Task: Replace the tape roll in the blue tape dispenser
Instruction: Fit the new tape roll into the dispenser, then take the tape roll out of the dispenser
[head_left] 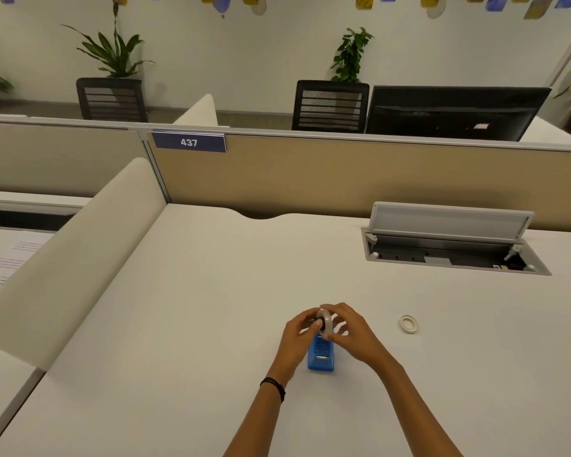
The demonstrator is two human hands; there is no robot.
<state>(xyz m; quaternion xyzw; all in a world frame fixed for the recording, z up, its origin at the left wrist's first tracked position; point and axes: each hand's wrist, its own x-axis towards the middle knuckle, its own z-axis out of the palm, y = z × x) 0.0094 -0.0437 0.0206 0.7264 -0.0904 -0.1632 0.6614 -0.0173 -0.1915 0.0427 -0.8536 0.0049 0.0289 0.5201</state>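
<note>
- The left hand [299, 338] and the right hand [350, 334] meet over the middle of the white desk [211, 324], both held just above the blue tape dispenser [321, 354].
- The dispenser stands on the desk right below the fingers, between the two wrists, with its near end toward the person.
- A tape roll [324, 319] with a dark hub is pinched between the two hands, upright on its edge, at the far end of the dispenser.
- The left fingers [314, 326] curl in on the roll's left side at the hub; the right fingers [335, 311] wrap over its top and right side. Both hands grip the roll.
- Whether the roll already sits in the dispenser's cradle cannot be told; the hands cover that spot.
- A second, pale ring of tape [408, 323] lies flat on the desk, to the right of the right fingers and apart from them.
- A dark band [274, 387] circles the left wrist.
</note>
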